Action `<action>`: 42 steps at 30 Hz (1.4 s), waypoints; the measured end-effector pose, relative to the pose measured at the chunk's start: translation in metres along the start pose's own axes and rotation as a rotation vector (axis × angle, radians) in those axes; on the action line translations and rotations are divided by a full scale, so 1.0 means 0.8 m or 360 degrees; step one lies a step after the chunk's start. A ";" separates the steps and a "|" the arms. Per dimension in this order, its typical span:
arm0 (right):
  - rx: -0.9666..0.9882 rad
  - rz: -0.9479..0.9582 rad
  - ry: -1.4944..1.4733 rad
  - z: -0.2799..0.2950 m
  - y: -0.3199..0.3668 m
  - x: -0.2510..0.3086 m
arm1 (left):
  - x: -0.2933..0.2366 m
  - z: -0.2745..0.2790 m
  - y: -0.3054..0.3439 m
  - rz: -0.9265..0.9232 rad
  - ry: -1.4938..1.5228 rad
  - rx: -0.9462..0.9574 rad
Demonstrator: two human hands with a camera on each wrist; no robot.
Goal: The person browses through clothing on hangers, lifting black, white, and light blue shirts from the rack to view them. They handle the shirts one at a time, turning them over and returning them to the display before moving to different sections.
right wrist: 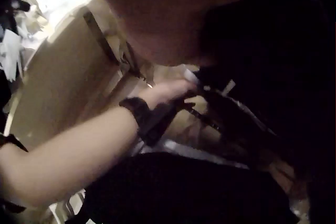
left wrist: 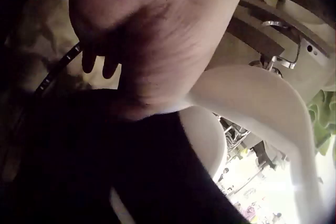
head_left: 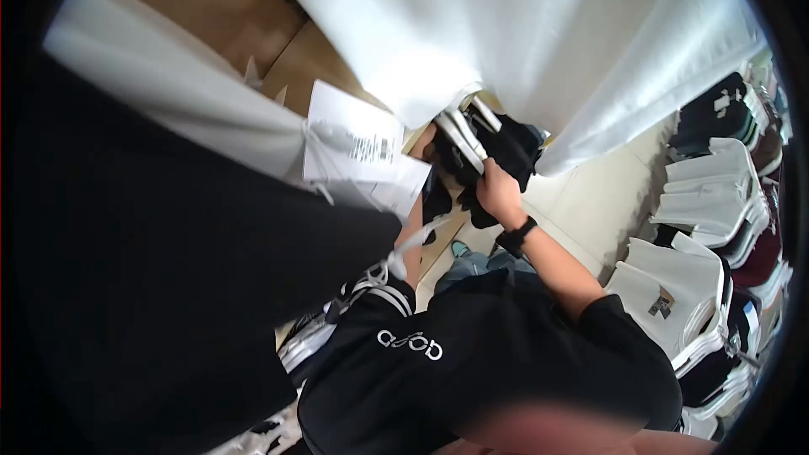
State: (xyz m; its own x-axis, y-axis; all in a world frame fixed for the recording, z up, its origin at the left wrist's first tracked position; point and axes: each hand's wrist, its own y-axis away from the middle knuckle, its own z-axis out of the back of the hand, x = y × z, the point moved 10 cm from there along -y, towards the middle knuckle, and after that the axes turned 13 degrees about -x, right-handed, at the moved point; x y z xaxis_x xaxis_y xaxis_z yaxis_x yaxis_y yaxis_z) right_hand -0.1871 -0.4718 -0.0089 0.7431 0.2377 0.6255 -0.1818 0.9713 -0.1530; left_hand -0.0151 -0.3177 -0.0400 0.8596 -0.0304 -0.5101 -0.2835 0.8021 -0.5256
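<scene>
A bundle of black garments (head_left: 510, 147) on white hangers (head_left: 462, 139) is held in front of the person, below a white hanging cloth. My right hand (head_left: 500, 194) grips the bundle at its near side, a black band round the wrist. On the far side my left hand (head_left: 425, 141) holds the same bundle, partly covered by white paper labels (head_left: 354, 139). In the left wrist view the palm of the left hand (left wrist: 157, 40) lies against black fabric (left wrist: 147, 166), two fingertips curled down. The right hand (right wrist: 168, 14) is dark and close in the right wrist view.
Large white cloth (head_left: 522, 25) hangs ahead, with cardboard boxes (head_left: 198, 17) behind it at the upper left. A big black garment (head_left: 185, 244) hangs close on the left. Racks of shirts on hangers (head_left: 674, 286) line the right, beside a tiled floor (head_left: 590, 185).
</scene>
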 end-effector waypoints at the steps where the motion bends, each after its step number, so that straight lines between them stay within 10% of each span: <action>1: -0.0032 0.0121 0.0000 0.021 0.003 0.000 | -0.013 0.018 0.031 0.0031 0.0086 0.0088; 4: 0.0134 0.0147 0.0128 0.068 0.017 -0.027 | -0.032 -0.027 -0.036 0.0180 0.0319 0.0345; 6: 0.0127 0.0176 0.0030 0.108 0.030 -0.057 | -0.014 -0.126 -0.236 0.0334 0.0414 0.0468; 10: -0.0080 -0.0032 0.0144 0.184 0.043 -0.168 | -0.089 -0.123 -0.179 -0.0393 -0.0037 0.0412; 15: -0.0104 0.0161 0.0324 0.210 0.014 -0.265 | -0.137 -0.130 -0.060 -0.0006 0.0072 0.0603; 18: 0.0140 0.0476 0.0138 0.187 -0.014 -0.251 | -0.128 -0.068 0.007 0.0419 -0.0077 0.0143; 27: 0.1262 0.1668 -0.0596 0.078 0.117 0.009 | -0.168 0.154 0.346 0.1591 -0.0707 -0.0846; 33: 0.1910 0.1934 -0.0917 0.067 0.323 0.182 | -0.288 0.299 0.540 0.2034 -0.0899 -0.1532; 42: 0.1907 0.2384 -0.0617 0.010 0.630 0.245 | -0.391 0.400 0.779 0.2383 -0.1232 -0.1751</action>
State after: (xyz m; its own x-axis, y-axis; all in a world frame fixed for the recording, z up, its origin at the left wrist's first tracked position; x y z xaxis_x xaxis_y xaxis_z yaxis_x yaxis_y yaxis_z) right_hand -0.1386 0.0644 0.0426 -0.5287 0.5595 0.6383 -0.8231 -0.5217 -0.2244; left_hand -0.3249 0.3821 0.0099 -0.3759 0.6411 -0.6691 -0.6423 -0.7007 -0.3105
